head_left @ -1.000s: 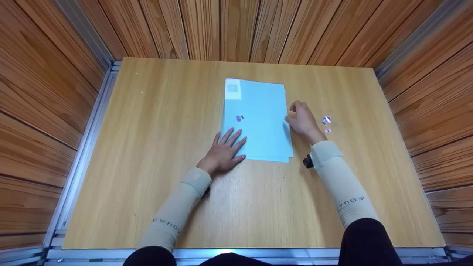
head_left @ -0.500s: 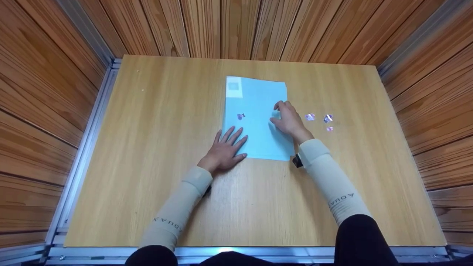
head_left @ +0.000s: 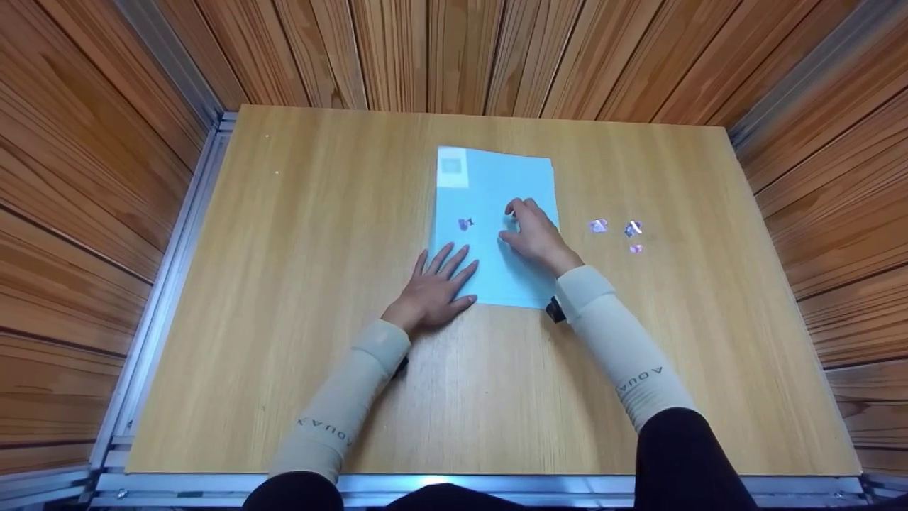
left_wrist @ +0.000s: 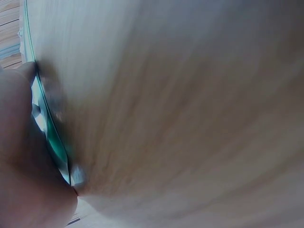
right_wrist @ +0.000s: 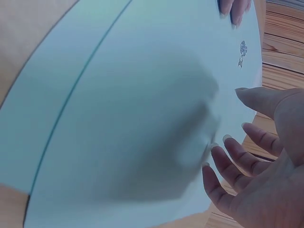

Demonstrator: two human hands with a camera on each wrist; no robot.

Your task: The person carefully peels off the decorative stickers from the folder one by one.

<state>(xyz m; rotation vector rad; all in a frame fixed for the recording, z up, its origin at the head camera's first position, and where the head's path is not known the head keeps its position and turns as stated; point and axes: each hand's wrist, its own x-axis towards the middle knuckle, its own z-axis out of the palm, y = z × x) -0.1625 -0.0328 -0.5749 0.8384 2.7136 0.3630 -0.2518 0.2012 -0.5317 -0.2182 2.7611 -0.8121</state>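
A light blue sheet (head_left: 489,184) lies on the table, with the edge of a second layer (right_wrist: 28,109) showing in the right wrist view. My left hand (head_left: 430,292) rests flat on its lower left corner, fingers spread. Over the sheet's right half is my right hand (head_left: 535,234), thumb apart from bent, loose fingers. In the right wrist view its palm (right_wrist: 266,204) shows nothing held, and its shadow falls on the sheet. Left of these fingertips, a small purple shiny sticker-like piece (head_left: 465,224) lies on the sheet. A white patch with a grey square (head_left: 452,167) marks the top left corner.
Three more small purple shiny pieces lie on the wooden table (head_left: 312,248) to the right: one nearer the sheet (head_left: 599,226), another farther right (head_left: 633,228) and a smaller one below (head_left: 636,249). Wooden walls (head_left: 454,57) surround the table; a metal rail (head_left: 496,487) runs along its front.
My right hand has moved left from the sheet's right edge to over its right half. The purple piece nearest the sheet has come into view on the table. My left hand stays put.
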